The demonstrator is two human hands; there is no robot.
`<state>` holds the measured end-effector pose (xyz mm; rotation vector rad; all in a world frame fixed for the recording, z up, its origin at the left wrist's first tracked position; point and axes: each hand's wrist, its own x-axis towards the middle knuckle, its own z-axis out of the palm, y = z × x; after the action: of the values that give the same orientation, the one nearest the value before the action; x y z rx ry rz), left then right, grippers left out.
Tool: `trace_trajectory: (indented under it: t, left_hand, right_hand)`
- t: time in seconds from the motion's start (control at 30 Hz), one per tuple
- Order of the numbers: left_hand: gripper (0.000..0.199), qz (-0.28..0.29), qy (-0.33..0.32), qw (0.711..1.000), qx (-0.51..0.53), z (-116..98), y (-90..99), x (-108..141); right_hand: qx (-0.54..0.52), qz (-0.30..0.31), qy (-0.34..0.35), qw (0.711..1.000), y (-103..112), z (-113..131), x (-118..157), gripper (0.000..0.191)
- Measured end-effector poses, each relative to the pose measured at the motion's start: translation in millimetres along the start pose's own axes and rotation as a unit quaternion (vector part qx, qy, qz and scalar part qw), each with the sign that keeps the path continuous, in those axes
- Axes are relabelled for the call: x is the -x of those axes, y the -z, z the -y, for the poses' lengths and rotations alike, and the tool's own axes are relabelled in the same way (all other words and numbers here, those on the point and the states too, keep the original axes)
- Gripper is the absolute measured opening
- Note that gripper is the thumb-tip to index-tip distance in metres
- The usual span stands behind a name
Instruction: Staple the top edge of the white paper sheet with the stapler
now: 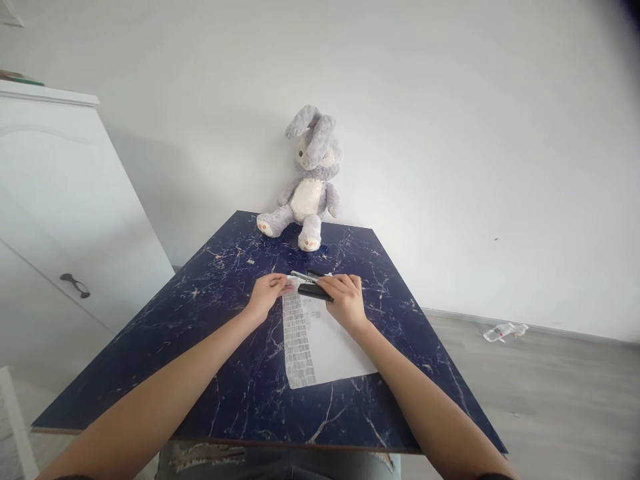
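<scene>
A black stapler (314,291) with a metal rail is gripped by my right hand (345,298), above the top part of a white sheet of paper (340,347). The stapler looks swung apart, with the rail showing between its black parts. My left hand (267,293) is at the paper's top left corner, close to the stapler's front end. Its thumb and fingers are pinched together; whatever is between them is too small to make out. Rows of grey, brick-like marks run down the paper's left side. My right hand and forearm cover part of its right side.
A grey plush rabbit (307,193) sits at the far edge of the dark blue marbled table (240,393), against the white wall. To the left stands a white cabinet (65,200). Clear plastic packaging (505,332) lies on the floor at right.
</scene>
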<state>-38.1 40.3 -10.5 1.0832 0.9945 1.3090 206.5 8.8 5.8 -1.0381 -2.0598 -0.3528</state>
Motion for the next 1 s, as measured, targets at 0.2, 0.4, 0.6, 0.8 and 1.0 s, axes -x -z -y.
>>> trace_trajectory:
  t: [0.2, 0.4, 0.6, 0.8, 1.0]
  left_hand:
    - [0.032, -0.101, -0.197, 0.967, -0.127, -21.9, 3.8, 5.7]
    - [0.033, -0.018, -0.221, 0.957, -0.188, -25.8, -4.5, 23.1]
    - [0.029, 0.064, -0.202, 0.952, -0.218, -20.5, -11.3, 36.0]
    - [0.027, 0.122, -0.19, 0.953, -0.203, -21.2, -15.3, 41.5]
    - [0.025, 0.156, -0.198, 0.938, -0.237, -20.3, -17.3, 43.1]
  right_hand:
    - [-0.229, 0.138, -0.265, 0.926, 4.5, -15.0, 0.6, 0.024]
    - [-0.279, 0.219, -0.177, 0.918, -4.1, -22.4, 5.6, 0.033]
    - [-0.157, 0.116, 0.037, 0.98, 9.2, -4.6, -1.0, 0.07]
    - [-0.155, 0.047, 0.098, 0.982, 9.1, 7.4, -2.3, 0.019]
    - [-0.183, 0.024, 0.084, 0.979, 1.2, 11.3, -1.5, 0.024]
